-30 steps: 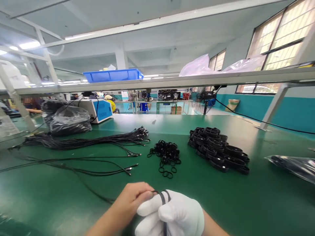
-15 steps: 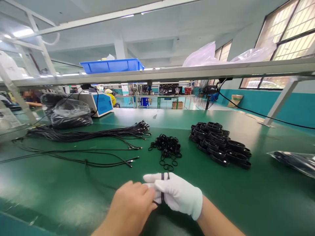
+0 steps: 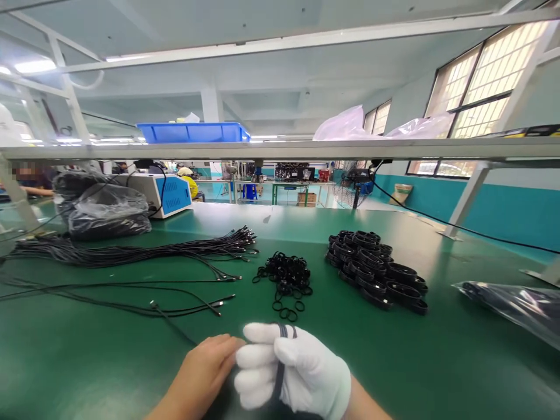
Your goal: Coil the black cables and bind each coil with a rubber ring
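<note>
Cable [image 3: 280, 378] at six o'clock is lying part-wound; we're pinching it in our right hand [image 3: 297, 367], gripping its tail [image 3: 175, 326] in our left hand [image 3: 205, 366]; wound coils [image 3: 365, 260] are lying at two, straight cables [image 3: 131, 255] at ten.

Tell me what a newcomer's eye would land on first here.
Probably the white-gloved right hand at bottom centre, holding black cable beside the bare left hand. Next, the heap of coiled cables right of centre on the green table, and the small black rings piled to its left. The blue tray on the shelf above may stand out too.
</note>
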`<control>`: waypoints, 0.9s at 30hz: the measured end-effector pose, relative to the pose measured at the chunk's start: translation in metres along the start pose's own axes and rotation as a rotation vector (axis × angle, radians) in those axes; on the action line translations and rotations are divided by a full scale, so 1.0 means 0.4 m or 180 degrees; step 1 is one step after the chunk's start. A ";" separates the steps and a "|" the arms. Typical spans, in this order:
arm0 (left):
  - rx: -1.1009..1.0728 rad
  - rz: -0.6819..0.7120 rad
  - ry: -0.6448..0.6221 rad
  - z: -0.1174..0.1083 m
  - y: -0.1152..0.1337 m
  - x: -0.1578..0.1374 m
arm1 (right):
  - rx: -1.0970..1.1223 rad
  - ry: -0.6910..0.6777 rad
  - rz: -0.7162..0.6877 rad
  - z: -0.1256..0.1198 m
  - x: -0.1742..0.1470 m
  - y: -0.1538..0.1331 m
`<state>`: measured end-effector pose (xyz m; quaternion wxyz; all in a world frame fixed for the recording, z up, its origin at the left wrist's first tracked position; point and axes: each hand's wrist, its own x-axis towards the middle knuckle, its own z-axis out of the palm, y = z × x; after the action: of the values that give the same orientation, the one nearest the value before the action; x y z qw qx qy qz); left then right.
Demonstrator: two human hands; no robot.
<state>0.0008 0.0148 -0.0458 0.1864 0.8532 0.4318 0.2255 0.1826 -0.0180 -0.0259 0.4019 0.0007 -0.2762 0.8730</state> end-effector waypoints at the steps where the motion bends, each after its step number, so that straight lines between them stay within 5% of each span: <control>1: 0.0357 0.0034 0.0050 0.007 -0.011 -0.014 | 0.0006 0.0062 -0.0183 0.006 0.004 -0.010; 7: 0.1659 0.0716 0.0305 0.056 0.047 -0.067 | -0.0451 0.0904 -0.0689 -0.018 0.007 -0.035; 11: 0.1835 0.0836 0.0176 0.048 0.112 -0.053 | -0.0869 0.1491 -0.0389 -0.044 -0.001 -0.011; 13: 0.1772 0.0762 -0.0112 0.008 0.130 -0.037 | -0.1032 0.1403 0.0018 -0.049 -0.006 0.004; 17: 0.1088 0.0378 -0.0644 -0.095 0.135 -0.009 | -0.1131 0.0670 0.0951 -0.052 -0.018 0.036; 21: -0.0865 -0.0351 -0.1000 -0.103 0.103 0.002 | -0.0805 0.0058 0.1349 -0.058 -0.025 0.069; 24: -0.1934 -0.0756 -0.0631 -0.046 0.074 -0.007 | -0.0505 -0.0067 0.1242 -0.051 -0.022 0.081; 27: -0.1622 -0.0590 -0.0064 0.003 0.052 -0.029 | -0.0033 0.0030 0.0920 -0.026 -0.009 0.073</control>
<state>0.0089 -0.0066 -0.0385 0.4192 0.7379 0.4355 0.3003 0.1670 -0.0307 -0.0496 0.2733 -0.0453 -0.2760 0.9204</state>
